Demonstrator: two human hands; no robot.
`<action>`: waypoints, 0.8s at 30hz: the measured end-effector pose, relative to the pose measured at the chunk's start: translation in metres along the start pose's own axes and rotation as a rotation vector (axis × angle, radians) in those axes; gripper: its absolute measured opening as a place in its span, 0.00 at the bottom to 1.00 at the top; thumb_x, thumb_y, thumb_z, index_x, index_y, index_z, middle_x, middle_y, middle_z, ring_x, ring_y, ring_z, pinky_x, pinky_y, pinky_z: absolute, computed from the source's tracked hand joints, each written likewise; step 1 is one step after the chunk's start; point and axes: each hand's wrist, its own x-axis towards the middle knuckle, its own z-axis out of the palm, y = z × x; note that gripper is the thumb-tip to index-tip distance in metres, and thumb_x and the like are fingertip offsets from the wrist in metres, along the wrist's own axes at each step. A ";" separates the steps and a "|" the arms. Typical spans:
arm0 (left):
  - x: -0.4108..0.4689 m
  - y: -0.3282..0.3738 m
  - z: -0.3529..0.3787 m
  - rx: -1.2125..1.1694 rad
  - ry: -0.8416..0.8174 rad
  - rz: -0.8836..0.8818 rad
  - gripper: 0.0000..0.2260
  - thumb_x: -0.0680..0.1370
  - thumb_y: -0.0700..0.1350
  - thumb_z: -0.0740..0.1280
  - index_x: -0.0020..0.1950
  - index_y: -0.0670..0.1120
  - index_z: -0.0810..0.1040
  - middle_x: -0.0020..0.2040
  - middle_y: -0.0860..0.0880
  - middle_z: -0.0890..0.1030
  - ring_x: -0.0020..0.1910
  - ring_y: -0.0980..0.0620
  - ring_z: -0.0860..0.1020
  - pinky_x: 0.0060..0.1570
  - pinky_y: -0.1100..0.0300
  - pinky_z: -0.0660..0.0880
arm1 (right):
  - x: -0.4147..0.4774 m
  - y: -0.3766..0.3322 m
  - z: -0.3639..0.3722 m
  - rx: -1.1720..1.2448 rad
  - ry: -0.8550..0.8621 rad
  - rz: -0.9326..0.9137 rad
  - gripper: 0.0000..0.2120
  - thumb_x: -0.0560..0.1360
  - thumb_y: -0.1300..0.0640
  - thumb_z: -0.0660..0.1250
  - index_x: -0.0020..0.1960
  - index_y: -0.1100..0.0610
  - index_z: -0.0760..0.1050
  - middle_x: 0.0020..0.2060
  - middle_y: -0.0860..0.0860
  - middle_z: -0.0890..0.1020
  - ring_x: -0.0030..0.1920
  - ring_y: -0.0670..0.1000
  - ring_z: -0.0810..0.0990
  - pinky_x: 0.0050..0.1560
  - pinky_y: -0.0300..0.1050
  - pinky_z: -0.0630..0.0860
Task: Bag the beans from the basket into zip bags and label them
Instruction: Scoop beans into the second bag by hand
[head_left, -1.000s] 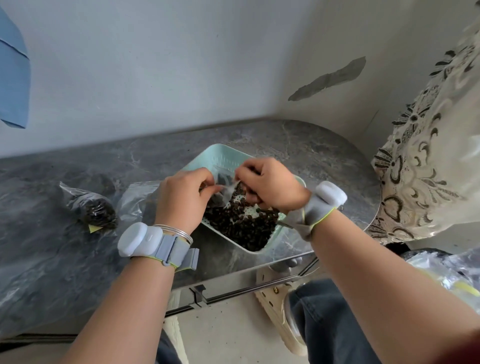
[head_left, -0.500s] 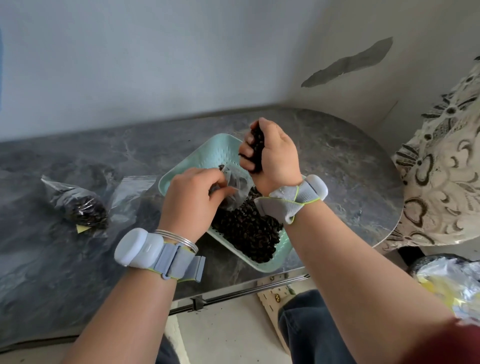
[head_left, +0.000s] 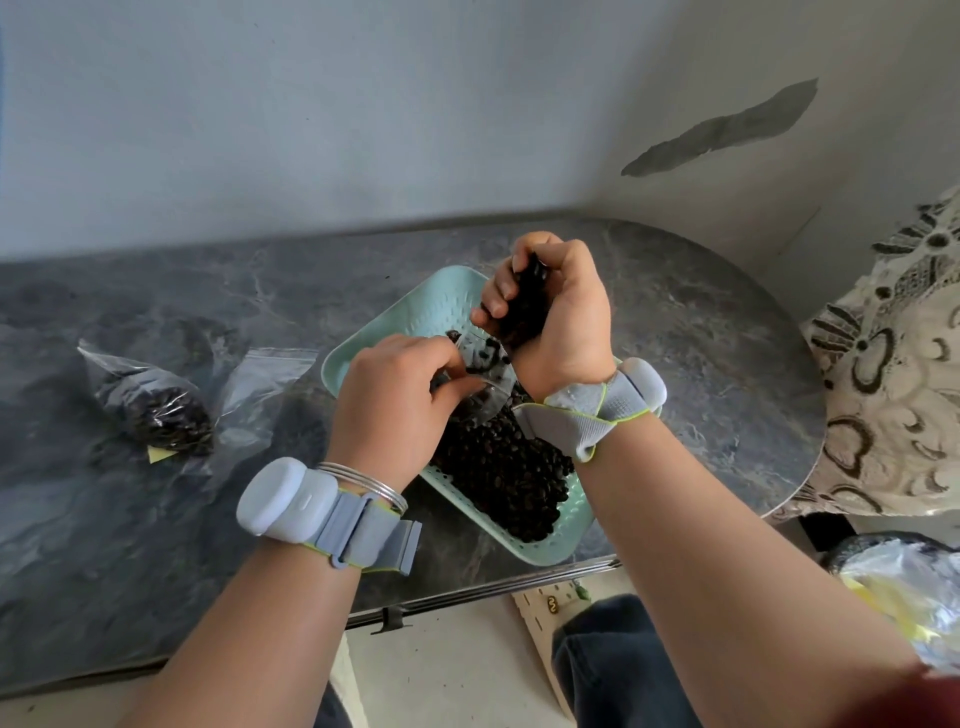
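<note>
A mint-green perforated basket (head_left: 415, 296) sits on the dark marble table, with a heap of dark beans (head_left: 509, 467) in its near half. Over the basket, my left hand (head_left: 400, 400) pinches the mouth of a small clear zip bag (head_left: 485, 364). My right hand (head_left: 556, 312) is cupped around a handful of beans just above that bag's opening, and a few beans lie in the bag's mouth. At the left lies a filled zip bag of beans (head_left: 156, 410) with a yellow label (head_left: 158, 454) under it. An empty zip bag (head_left: 265, 374) lies beside it.
The dark marble table (head_left: 130, 519) has a rounded right end and a metal front edge (head_left: 493, 584). A patterned cream cloth (head_left: 893, 389) hangs at the right. A plastic bag with yellow contents (head_left: 909, 597) sits at the lower right. Grey walls close the back.
My right hand scooped beans out of the basket and rose above the bag's mouth. Beans have started dropping into the bag. My left hand kept its pinch on the bag.
</note>
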 end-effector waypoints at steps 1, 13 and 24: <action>0.000 0.000 0.000 -0.001 0.003 0.001 0.08 0.68 0.47 0.74 0.39 0.43 0.82 0.34 0.47 0.80 0.33 0.48 0.76 0.35 0.50 0.75 | 0.000 0.000 0.000 -0.024 -0.006 -0.004 0.12 0.75 0.61 0.51 0.34 0.58 0.64 0.25 0.51 0.64 0.24 0.50 0.64 0.32 0.44 0.65; 0.000 -0.002 0.000 -0.015 0.028 0.003 0.08 0.68 0.47 0.75 0.39 0.43 0.82 0.34 0.48 0.81 0.34 0.48 0.77 0.35 0.51 0.76 | -0.001 0.004 -0.003 -0.154 -0.107 -0.081 0.08 0.68 0.60 0.53 0.31 0.58 0.64 0.28 0.54 0.71 0.26 0.54 0.72 0.28 0.41 0.67; 0.000 -0.004 -0.002 -0.023 0.048 -0.019 0.07 0.68 0.46 0.75 0.39 0.43 0.81 0.35 0.48 0.81 0.35 0.48 0.77 0.35 0.50 0.76 | -0.002 0.003 -0.005 -0.127 -0.210 -0.115 0.14 0.66 0.59 0.53 0.34 0.62 0.77 0.33 0.57 0.79 0.34 0.55 0.78 0.37 0.45 0.73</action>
